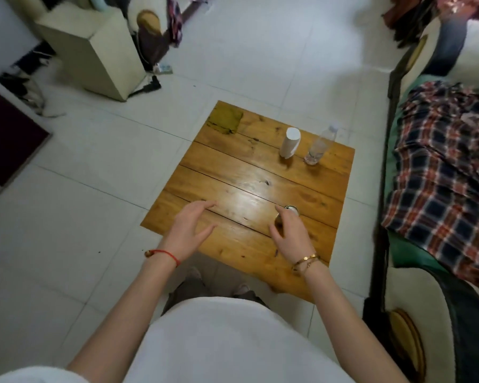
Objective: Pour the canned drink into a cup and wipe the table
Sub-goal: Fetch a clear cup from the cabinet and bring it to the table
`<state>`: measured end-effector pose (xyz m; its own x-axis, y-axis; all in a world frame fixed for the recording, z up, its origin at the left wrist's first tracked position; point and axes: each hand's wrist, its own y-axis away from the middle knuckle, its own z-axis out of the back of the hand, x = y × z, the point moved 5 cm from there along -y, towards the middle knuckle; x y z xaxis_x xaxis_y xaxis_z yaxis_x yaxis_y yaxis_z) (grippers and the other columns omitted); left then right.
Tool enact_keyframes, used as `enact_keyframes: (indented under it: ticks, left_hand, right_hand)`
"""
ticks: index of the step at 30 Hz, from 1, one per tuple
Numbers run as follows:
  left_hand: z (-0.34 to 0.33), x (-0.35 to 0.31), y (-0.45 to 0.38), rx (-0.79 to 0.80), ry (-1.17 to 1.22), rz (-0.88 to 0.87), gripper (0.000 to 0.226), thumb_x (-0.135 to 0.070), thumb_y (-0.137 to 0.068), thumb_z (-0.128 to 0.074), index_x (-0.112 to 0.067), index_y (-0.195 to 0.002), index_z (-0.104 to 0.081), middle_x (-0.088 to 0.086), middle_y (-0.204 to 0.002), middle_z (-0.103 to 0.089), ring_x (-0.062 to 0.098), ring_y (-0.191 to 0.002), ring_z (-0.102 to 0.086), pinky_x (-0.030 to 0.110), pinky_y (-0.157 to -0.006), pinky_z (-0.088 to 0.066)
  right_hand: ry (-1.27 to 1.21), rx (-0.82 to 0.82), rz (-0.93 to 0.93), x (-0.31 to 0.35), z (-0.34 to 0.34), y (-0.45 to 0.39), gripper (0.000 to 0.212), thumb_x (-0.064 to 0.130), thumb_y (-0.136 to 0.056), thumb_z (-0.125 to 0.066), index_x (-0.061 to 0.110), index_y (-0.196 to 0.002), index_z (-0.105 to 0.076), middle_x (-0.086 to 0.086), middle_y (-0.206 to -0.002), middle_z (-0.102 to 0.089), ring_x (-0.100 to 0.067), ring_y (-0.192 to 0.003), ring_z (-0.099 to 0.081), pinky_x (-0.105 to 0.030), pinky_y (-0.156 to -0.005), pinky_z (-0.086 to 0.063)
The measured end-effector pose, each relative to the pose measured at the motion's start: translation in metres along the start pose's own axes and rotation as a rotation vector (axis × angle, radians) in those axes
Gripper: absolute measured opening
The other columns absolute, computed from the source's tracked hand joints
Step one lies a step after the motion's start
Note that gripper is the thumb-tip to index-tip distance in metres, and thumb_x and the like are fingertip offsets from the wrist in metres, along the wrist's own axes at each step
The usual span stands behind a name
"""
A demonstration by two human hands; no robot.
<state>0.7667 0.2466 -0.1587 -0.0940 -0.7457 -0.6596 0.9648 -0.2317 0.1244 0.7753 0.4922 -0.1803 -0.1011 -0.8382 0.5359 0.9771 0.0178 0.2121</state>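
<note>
Right hand: fingers and thumb curled around can, standing on wooden table. Left hand: spread wide, holding nothing, well left of can. White cup: far beyond right hand.

White tiled floor, cream cabinet far left, plaid-covered sofa at right.

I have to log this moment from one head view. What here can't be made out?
- can: the right hand covers its body; label hidden, grip uncertain.
- white cup: too small and blurred to tell whether it stands mouth up.
- Clear bottle: blurred; liquid level unreadable.
- Green cloth: texture smeared.
</note>
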Motion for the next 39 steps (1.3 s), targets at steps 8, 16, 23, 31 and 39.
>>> enact_keyframes:
  ticks: [8, 16, 23, 31, 39]
  left_hand:
    - [0.08, 0.063, 0.07, -0.242, 0.031, 0.21, 0.044, -0.026, -0.094, -0.062, -0.024, -0.137, -0.051, -0.004, -0.137, -0.054, 0.005, -0.123, -0.045, 0.026, -0.108, -0.037]
    - [0.164, 0.162, 0.123, -0.384, 0.017, 0.376, 0.039, -0.021, -0.093, -0.062, -0.019, -0.132, -0.057, 0.0, -0.133, -0.059, 0.017, -0.125, -0.051, 0.024, -0.106, -0.034]
    - [0.271, 0.251, 0.145, -0.488, -0.022, 0.426, 0.038, -0.016, -0.092, -0.064, -0.015, -0.129, -0.059, 0.002, -0.13, -0.06, 0.018, -0.123, -0.052, 0.022, -0.106, -0.033]
    - [0.349, 0.317, 0.143, -0.525, -0.004, 0.435, 0.039, -0.019, -0.094, -0.062, -0.019, -0.132, -0.057, -0.004, -0.133, -0.057, 0.011, -0.125, -0.049, 0.02, -0.107, -0.032]
    - [0.395, 0.371, 0.097, -0.534, 0.017, 0.443, 0.039, -0.018, -0.093, -0.062, -0.018, -0.132, -0.057, -0.004, -0.133, -0.057, 0.011, -0.125, -0.05, 0.019, -0.107, -0.033]
  right_hand:
    - [0.069, 0.103, 0.208, 0.098, -0.027, -0.021, 0.053, 0.04, -0.096, -0.047, 0.016, -0.142, -0.039, -0.003, -0.138, -0.049, -0.019, -0.13, -0.043, -0.035, -0.11, -0.036]
    - [0.103, 0.224, 0.371, 0.222, -0.095, -0.049, 0.049, 0.038, -0.097, -0.046, 0.015, -0.14, -0.041, -0.004, -0.135, -0.051, -0.021, -0.127, -0.045, -0.036, -0.109, -0.037]
    - [0.063, 0.253, 0.457, 0.355, -0.157, -0.085, 0.051, 0.035, -0.097, -0.047, 0.011, -0.142, -0.04, -0.006, -0.141, -0.048, -0.024, -0.137, -0.036, -0.04, -0.114, -0.03]
    - [0.059, 0.243, 0.536, 0.468, -0.2, -0.118, 0.051, 0.034, -0.097, -0.048, 0.01, -0.141, -0.041, -0.006, -0.141, -0.049, -0.026, -0.138, -0.035, -0.036, -0.115, -0.027]
    - [0.062, 0.274, 0.535, 0.526, -0.237, -0.176, 0.051, 0.034, -0.097, -0.048, 0.011, -0.142, -0.04, -0.005, -0.144, -0.046, -0.024, -0.142, -0.029, -0.034, -0.117, -0.022]
